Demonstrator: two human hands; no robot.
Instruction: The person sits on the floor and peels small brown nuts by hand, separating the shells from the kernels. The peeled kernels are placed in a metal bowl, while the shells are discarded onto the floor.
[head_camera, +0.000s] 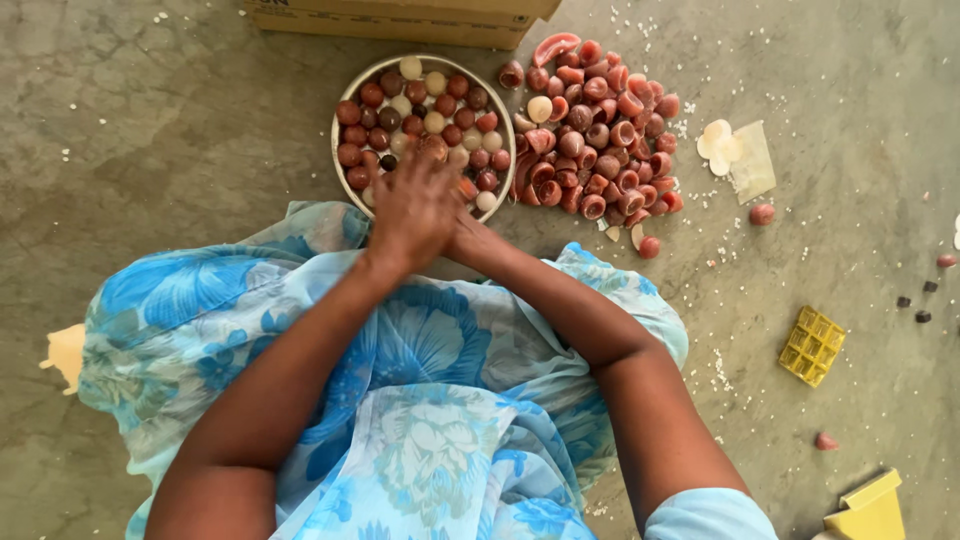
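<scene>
Resting left hand (412, 212) over right hand at round metal bowl (343, 118) rim; red-brown and cream balls (420, 95) beyond fingers (425, 165); grip unclear.

Round metal bowl (345, 115) on the floor holds red-brown and cream balls (415, 105).

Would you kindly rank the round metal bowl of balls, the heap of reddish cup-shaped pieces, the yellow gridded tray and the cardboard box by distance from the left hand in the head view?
From the left hand:
1. Round metal bowl of balls, directly under the fingers.
2. Heap of reddish cup-shaped pieces, just right of the bowl.
3. Cardboard box, beyond the bowl at the top edge.
4. Yellow gridded tray, far right on the floor.
</scene>
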